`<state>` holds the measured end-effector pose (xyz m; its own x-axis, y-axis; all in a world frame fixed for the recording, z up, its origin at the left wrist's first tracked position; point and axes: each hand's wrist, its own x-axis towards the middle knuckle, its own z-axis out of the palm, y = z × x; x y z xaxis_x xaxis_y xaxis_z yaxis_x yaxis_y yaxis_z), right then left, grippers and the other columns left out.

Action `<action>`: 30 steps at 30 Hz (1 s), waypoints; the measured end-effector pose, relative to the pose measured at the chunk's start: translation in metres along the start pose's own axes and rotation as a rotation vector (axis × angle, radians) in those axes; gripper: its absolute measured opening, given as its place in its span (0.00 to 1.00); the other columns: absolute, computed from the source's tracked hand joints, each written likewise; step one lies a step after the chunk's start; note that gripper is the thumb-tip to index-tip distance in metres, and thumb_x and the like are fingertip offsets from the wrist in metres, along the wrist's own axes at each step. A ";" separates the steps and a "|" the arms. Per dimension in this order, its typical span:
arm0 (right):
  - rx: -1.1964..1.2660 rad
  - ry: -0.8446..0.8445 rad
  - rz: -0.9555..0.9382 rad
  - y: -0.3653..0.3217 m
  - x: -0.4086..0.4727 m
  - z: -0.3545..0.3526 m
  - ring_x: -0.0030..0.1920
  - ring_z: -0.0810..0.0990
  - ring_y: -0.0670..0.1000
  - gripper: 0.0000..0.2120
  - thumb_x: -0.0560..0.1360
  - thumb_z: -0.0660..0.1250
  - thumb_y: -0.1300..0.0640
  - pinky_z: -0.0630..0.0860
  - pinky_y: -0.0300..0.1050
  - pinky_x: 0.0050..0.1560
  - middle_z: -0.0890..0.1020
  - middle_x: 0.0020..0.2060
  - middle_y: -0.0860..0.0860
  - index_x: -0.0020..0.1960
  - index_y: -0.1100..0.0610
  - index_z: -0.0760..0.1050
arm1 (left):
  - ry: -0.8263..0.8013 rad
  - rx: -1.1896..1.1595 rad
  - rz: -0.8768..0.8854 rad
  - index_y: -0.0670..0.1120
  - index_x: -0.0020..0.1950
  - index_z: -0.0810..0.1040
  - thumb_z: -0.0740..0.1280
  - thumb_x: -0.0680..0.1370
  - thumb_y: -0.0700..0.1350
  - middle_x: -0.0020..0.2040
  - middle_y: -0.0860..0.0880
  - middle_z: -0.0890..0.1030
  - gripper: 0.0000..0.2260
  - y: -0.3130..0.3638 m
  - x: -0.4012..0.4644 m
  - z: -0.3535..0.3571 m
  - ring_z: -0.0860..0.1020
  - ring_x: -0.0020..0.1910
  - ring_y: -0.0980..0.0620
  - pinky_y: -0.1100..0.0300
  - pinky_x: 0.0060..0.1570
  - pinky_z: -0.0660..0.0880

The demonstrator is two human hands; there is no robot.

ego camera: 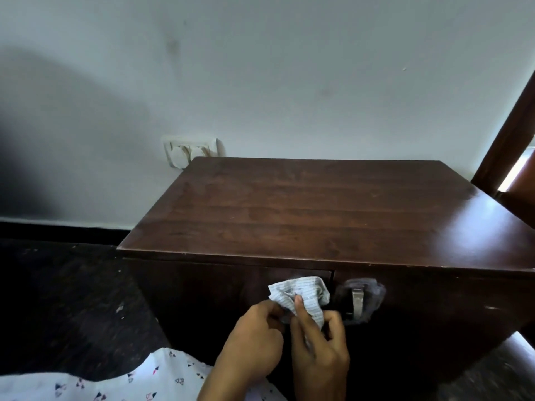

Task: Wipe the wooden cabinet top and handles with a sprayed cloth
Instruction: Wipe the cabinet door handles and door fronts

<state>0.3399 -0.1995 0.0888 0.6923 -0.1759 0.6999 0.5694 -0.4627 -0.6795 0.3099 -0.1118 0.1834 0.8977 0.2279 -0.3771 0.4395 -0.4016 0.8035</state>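
Cabinet doors are seen closed, so contents are hidden. No readable writing or labels are visible. A striped cloth is bunched and pinched between left hand and right hand, hands close together, cloth pressed at the left door's upper edge, just under the bare wooden top. The left door's handle is covered by the cloth. The metal handle on the right door is exposed, with a blurred smear around it. A wall socket is partly cut off by the cabinet's back corner. Patterned fabric is seen at bottom left.
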 end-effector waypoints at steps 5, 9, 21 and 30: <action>0.072 0.097 0.174 -0.005 -0.014 -0.004 0.42 0.80 0.50 0.27 0.78 0.56 0.43 0.74 0.39 0.45 0.80 0.40 0.60 0.52 0.65 0.82 | -0.027 0.088 -0.110 0.52 0.33 0.76 0.56 0.65 0.39 0.44 0.47 0.82 0.11 0.000 0.000 0.002 0.80 0.45 0.47 0.56 0.49 0.76; -0.295 0.416 0.539 -0.003 -0.004 -0.034 0.54 0.78 0.66 0.31 0.82 0.44 0.50 0.73 0.49 0.55 0.77 0.51 0.73 0.57 0.76 0.73 | -0.002 0.129 -0.150 0.51 0.34 0.77 0.58 0.67 0.40 0.44 0.47 0.82 0.10 0.002 0.000 0.004 0.80 0.47 0.46 0.55 0.51 0.77; -0.097 -0.158 0.055 0.019 -0.025 -0.025 0.41 0.77 0.46 0.12 0.73 0.62 0.48 0.68 0.20 0.43 0.80 0.44 0.53 0.48 0.49 0.84 | 0.136 0.092 -0.093 0.55 0.35 0.73 0.55 0.70 0.35 0.48 0.48 0.82 0.15 0.000 0.005 0.005 0.80 0.46 0.45 0.56 0.42 0.75; -0.200 -0.228 -0.174 0.006 0.000 -0.009 0.28 0.73 0.48 0.13 0.77 0.62 0.56 0.73 0.39 0.26 0.76 0.38 0.55 0.55 0.58 0.82 | 0.188 0.152 -0.159 0.54 0.35 0.72 0.62 0.73 0.41 0.48 0.48 0.81 0.10 0.003 0.003 0.004 0.79 0.50 0.46 0.53 0.53 0.77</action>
<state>0.3393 -0.2107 0.0865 0.6864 0.1092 0.7190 0.6053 -0.6338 -0.4816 0.3137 -0.1162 0.1824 0.8019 0.4535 -0.3890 0.5865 -0.4732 0.6574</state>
